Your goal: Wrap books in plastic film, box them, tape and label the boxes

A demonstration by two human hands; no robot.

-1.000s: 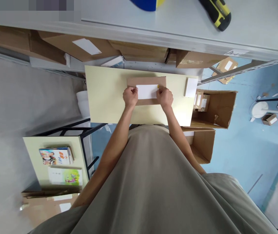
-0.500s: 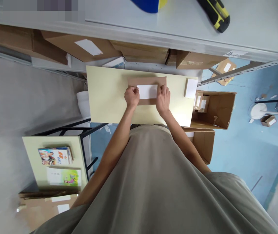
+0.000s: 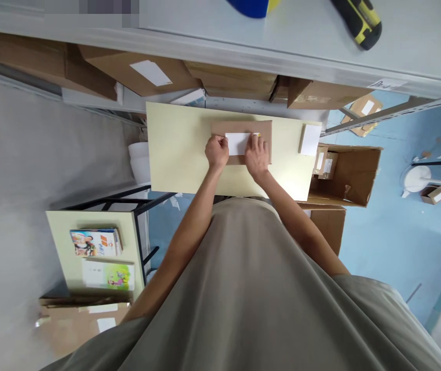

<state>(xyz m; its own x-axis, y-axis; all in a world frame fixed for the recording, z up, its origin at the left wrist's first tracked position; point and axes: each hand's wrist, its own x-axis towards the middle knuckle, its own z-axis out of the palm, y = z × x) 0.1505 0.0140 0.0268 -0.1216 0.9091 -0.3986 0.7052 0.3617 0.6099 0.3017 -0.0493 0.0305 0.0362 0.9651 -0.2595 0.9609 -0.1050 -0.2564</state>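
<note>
A flat brown cardboard box (image 3: 241,127) lies on the pale yellow tabletop (image 3: 177,149), with a white label (image 3: 237,145) on its upper face. At the label's left edge my left hand (image 3: 217,152) is closed, its thumb and fingers pinching that edge. My right hand (image 3: 257,155) rests over the label's right part, fingers laid out on the paper and covering some of it. A small yellow mark shows at the label's upper right corner. Near the table's right end sits a stack of white labels (image 3: 310,139).
Above the table runs a grey shelf (image 3: 282,46) with a black and yellow utility knife (image 3: 363,26). Cardboard boxes (image 3: 232,80) stand behind. Open cartons (image 3: 359,175) are at right. A side table (image 3: 60,232) at lower left bears books (image 3: 95,242).
My right hand has slid left from the label's right edge onto its face, its fingers now laid out. My left hand stays at the left edge. The whole view has shifted slightly.
</note>
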